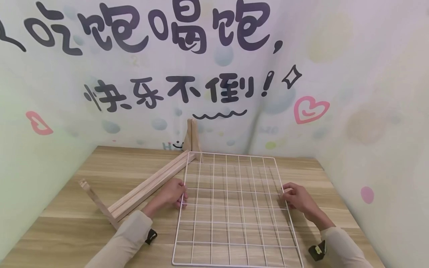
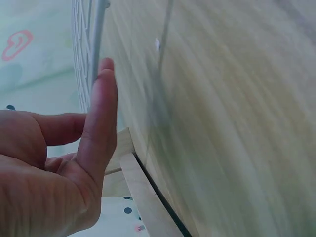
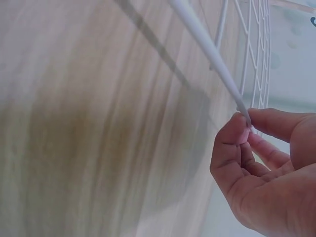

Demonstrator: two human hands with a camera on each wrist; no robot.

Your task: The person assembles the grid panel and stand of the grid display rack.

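Note:
A white wire grid panel [image 1: 234, 197] is held a little above the table between two hands. On its left side wire, about halfway along, my left hand [image 1: 175, 191] pinches the rim; in the left wrist view one finger [image 2: 101, 113] runs fairly straight beneath the wire. Across from it, my right hand [image 1: 298, 199] grips the right side wire. The right wrist view shows thumb and curled fingers [image 3: 232, 143] meeting around that white rod [image 3: 212, 47]. Shadows of the grid fall on the wood below.
Left of the panel lies a wooden stand with a long grooved bar [image 1: 152, 182] and an upright end piece [image 1: 97, 199]. Its other upright [image 1: 192, 134] stands near the back wall, close to the panel's far left corner. A printed cloth [image 1: 214, 74] hangs behind the wooden table [image 1: 50, 238].

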